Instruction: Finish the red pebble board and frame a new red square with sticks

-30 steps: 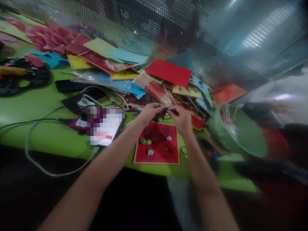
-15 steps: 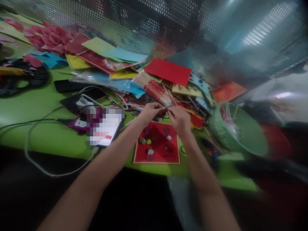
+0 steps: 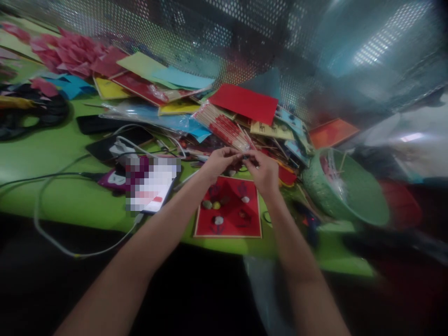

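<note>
- I see the left hand (image 3: 221, 164) and right hand (image 3: 267, 173) meeting at twelve o'clock from the square red board with pale wooden edging (image 3: 231, 213).
- Both pinch a small dark piece (image 3: 245, 157) between their fingertips; its shape is too small for me to tell.
- Just now the right fingers have loosened their curl slightly, showing more of the piece; I judge this a regrip in fine fingertip work.
- The board's small discs look unmoved, so I read nothing as newly placed there.
- The round green plastic basin (image 3: 364, 200) sits near four o'clock from the hands, untouched.
</note>
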A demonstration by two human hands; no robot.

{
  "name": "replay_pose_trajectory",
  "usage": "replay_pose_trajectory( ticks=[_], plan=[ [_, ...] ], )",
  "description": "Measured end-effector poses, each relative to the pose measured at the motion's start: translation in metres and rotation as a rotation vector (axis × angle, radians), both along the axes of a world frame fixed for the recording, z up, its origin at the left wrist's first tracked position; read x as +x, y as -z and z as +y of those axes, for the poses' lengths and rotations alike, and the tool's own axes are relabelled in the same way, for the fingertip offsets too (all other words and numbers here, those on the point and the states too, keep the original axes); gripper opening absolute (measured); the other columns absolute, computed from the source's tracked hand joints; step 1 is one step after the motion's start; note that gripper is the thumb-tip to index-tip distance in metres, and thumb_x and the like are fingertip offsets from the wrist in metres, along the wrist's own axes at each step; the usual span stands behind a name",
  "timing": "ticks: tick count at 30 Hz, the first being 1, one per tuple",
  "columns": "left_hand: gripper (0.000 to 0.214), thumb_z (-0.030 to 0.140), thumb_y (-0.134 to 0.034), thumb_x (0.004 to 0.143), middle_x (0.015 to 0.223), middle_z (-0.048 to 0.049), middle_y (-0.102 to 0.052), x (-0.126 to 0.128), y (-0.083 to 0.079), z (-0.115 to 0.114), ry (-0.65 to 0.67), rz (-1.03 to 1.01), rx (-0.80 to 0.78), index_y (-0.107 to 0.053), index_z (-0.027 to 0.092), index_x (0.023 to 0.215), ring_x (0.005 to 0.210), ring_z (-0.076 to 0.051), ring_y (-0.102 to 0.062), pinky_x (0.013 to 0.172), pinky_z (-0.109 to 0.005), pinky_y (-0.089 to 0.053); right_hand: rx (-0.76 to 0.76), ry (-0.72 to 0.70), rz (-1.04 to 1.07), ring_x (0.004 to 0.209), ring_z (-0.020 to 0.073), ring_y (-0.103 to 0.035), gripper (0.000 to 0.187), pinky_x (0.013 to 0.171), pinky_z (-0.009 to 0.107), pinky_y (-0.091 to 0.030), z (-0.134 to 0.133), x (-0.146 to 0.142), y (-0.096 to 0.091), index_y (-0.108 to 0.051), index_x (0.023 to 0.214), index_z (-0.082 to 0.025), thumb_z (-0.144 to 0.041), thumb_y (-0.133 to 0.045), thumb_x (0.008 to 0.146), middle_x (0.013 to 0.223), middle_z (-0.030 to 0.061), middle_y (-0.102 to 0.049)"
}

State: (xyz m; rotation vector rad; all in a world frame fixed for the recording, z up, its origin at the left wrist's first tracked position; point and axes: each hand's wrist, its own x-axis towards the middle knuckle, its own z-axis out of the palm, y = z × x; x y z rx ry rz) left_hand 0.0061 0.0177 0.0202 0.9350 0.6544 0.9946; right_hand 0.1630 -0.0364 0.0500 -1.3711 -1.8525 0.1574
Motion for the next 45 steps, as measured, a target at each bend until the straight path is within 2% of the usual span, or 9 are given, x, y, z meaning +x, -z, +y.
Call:
replay_pose_trajectory(
  ticks=[7, 11, 16, 24, 28, 38, 45],
  plan=[
    [0.045, 0.047, -0.091, 0.062, 0.067, -0.003, -0.069, 0.0007, 0.0014, -0.0018, 0.009, 0.018, 0.057, -0.067, 0.012, 0.077, 0.06, -0.01, -0.062, 0.06, -0.022, -0.049, -0.076, 0.002, 0.242, 0.08, 0.0194, -0.071, 0.013, 0.077, 0.033, -0.056, 0.0037, 0.0049, 0.0067, -0.077, 0.093, -0.022, -0.029, -0.068, 0.086, 0.086, 0.002, -0.077],
    [0.046, 0.049, -0.092, 0.061, 0.066, -0.0027, -0.069, 0.0013, 0.0029, -0.0015, 0.002, 0.018, 0.072, -0.068, 0.012, 0.076, 0.059, -0.01, -0.062, 0.058, -0.022, -0.048, -0.061, -0.006, 0.239, 0.077, 0.0185, -0.07, 0.014, 0.075, 0.032, -0.056, 0.004, 0.0043, 0.0085, -0.076, 0.091, -0.021, -0.03, -0.066, 0.086, 0.083, 0.0019, -0.076],
    [0.046, 0.046, -0.093, 0.058, 0.065, -0.0016, -0.068, 0.0026, 0.0048, -0.0009, 0.003, 0.01, 0.036, -0.066, 0.013, 0.073, 0.061, -0.011, -0.064, 0.063, -0.023, -0.052, -0.025, 0.039, 0.245, 0.071, 0.0177, -0.069, 0.013, 0.07, 0.03, -0.055, 0.0036, -0.0016, 0.0088, -0.075, 0.084, -0.02, -0.028, -0.065, 0.084, 0.078, 0.0019, -0.075],
    [0.047, 0.051, -0.091, 0.062, 0.072, -0.0034, -0.07, 0.0001, 0.0033, -0.0029, 0.034, -0.016, 0.023, -0.069, 0.013, 0.08, 0.063, -0.011, -0.064, 0.059, -0.022, -0.05, -0.221, -0.059, 0.5, 0.07, 0.0164, -0.067, 0.016, 0.071, 0.032, -0.057, 0.009, 0.0051, 0.0038, -0.075, 0.085, -0.019, -0.033, -0.075, 0.077, 0.075, 0.0006, -0.073],
    [0.05, 0.054, -0.091, 0.06, 0.069, -0.0023, -0.069, 0.0006, 0.0021, -0.0028, 0.033, -0.001, 0.063, -0.07, 0.012, 0.079, 0.062, -0.01, -0.062, 0.061, -0.022, -0.05, -0.201, -0.057, 0.501, 0.071, 0.0157, -0.067, 0.019, 0.07, 0.03, -0.056, 0.0098, 0.0056, 0.0064, -0.074, 0.087, -0.019, -0.033, -0.077, 0.076, 0.076, 0.0003, -0.073],
    [0.053, 0.054, -0.092, 0.056, 0.07, -0.0036, -0.07, 0.0019, 0.0047, -0.0011, 0.032, -0.011, 0.091, -0.069, 0.011, 0.078, 0.064, -0.011, -0.064, 0.064, -0.023, -0.05, -0.099, 0.001, 0.423, 0.068, 0.0149, -0.066, 0.009, 0.067, 0.027, -0.055, 0.0053, -0.0004, 0.0076, -0.074, 0.081, -0.019, -0.026, -0.069, 0.077, 0.073, -0.0007, -0.074],
    [0.048, 0.051, -0.09, 0.062, 0.071, -0.004, -0.07, 0.0026, 0.0095, 0.0006, 0.05, 0.0, 0.07, -0.069, 0.012, 0.08, 0.062, -0.011, -0.064, 0.059, -0.022, -0.049, -0.19, -0.047, 0.523, 0.065, 0.0146, -0.066, 0.009, 0.064, 0.028, -0.055, 0.008, 0.0036, 0.0058, -0.074, 0.079, -0.019, -0.027, -0.072, 0.076, 0.07, -0.0008, -0.073]
  ],
)
